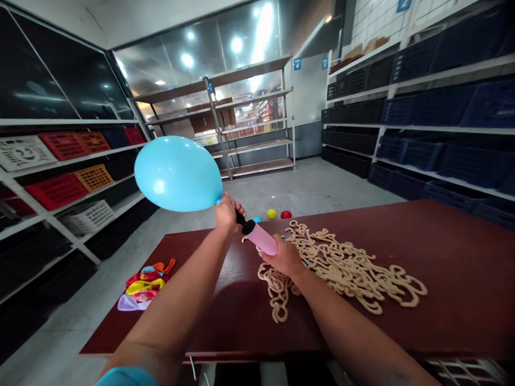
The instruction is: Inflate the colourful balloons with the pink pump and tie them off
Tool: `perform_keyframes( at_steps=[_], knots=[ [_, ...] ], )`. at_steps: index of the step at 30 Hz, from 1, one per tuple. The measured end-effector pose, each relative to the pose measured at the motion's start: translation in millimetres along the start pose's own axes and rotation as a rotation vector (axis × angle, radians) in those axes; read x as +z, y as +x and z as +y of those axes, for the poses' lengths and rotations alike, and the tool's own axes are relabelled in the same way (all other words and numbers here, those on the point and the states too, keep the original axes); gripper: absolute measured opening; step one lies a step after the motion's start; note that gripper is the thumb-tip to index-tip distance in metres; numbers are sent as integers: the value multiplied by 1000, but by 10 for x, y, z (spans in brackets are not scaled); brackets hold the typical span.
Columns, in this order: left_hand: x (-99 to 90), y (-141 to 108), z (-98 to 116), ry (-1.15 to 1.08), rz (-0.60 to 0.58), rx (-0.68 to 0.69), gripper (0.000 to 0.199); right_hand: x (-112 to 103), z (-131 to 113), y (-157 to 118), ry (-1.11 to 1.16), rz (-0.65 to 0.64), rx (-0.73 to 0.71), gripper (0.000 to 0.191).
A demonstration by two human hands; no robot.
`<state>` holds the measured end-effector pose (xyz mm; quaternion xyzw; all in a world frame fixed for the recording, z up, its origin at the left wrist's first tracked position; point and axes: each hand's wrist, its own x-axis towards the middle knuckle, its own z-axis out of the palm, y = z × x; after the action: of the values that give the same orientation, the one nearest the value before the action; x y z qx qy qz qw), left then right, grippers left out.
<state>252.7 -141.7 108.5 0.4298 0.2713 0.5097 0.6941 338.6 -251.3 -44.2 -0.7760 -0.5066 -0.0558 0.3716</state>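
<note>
A large inflated light-blue balloon (177, 173) points up and left over the far edge of the table. At its neck my left hand (228, 212) is closed, pinching it onto the black nozzle end of a hand pump (261, 238). The pump has a pink barrel, and my right hand (284, 257) is wrapped around its near end. Under and beside my right hand lies a spread heap of beige curled strands (343, 269). Left of my left forearm rests a small pile of limp balloons (145, 286) in yellow, red, orange, blue and lilac.
The dark red table (461, 267) fills the foreground. Beyond it, a yellow balloon (271, 214), a red balloon (286, 215) and part of a blue one are on the floor. Racks with crates (63, 191) line the left, and blue crates (474, 161) the right. Metal shelving (258, 169) stands behind.
</note>
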Motion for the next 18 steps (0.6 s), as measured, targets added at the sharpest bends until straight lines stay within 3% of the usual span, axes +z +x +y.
perform_keyframes(
  at_steps=[3,6,9,13,18],
  knots=[
    [-95,-3,7,-59,39,15,36,-61,-38,24,-27,18,-69,59],
    [-213,-18,-5,-140,83,25,36,-167,-132,30,-78,142,-196,70],
    [-280,-103,-127,-213,93,-10,35,-275,-254,-5,-117,181,-328,65],
    [-275,-269,-390,-256,65,-54,35,-333,-359,-70,-103,116,-479,59],
    [-324,-230,-595,-249,32,-130,30,-365,-334,-85,-133,79,-461,49]
  ],
)
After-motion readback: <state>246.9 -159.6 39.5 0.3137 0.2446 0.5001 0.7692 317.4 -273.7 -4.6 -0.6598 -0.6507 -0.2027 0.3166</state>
